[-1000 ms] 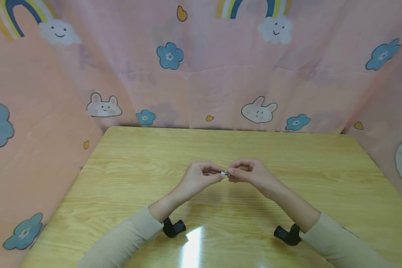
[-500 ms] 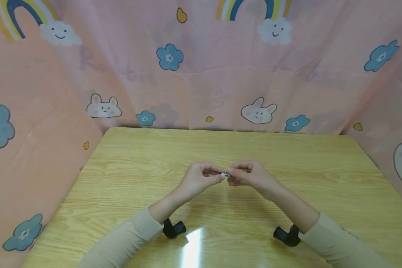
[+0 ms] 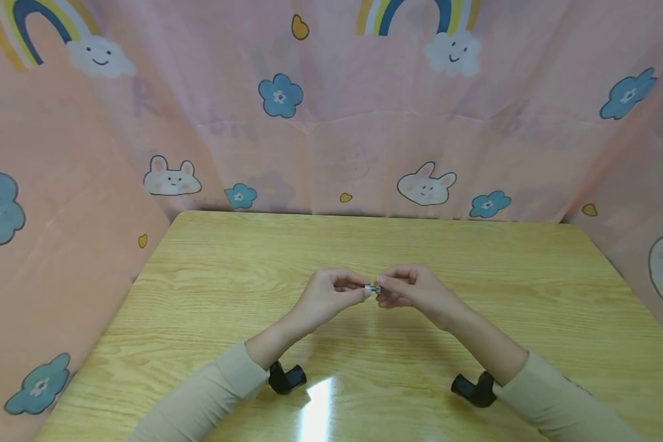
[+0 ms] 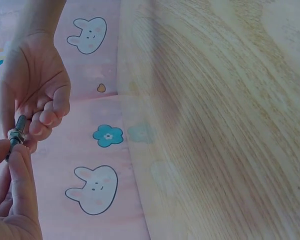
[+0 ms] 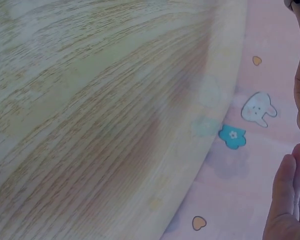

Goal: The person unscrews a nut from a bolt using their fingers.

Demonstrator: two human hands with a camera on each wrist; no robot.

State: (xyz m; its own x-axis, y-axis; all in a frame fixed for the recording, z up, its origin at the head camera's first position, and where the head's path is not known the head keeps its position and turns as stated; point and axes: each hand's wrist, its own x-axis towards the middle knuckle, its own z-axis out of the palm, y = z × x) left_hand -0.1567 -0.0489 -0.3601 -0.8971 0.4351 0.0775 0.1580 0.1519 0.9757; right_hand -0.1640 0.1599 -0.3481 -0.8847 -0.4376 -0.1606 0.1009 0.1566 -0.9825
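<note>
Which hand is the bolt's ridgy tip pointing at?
The right hand: in the left wrist view, the bolt points its ridged end toward it. The left hand instead pinches the bolt near its other end.

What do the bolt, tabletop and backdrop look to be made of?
Bolt: probably metal, perhaps plated steel; silver-grey, with light catching its fine threads.
Tabletop: wood or wood-look laminate, which I can't settle; yellowish grain, and a bright reflection suggests a glossy finish.
Backdrop: seemingly thin printed fabric, fairly matte, judging by its creases and hanging folds.
</note>
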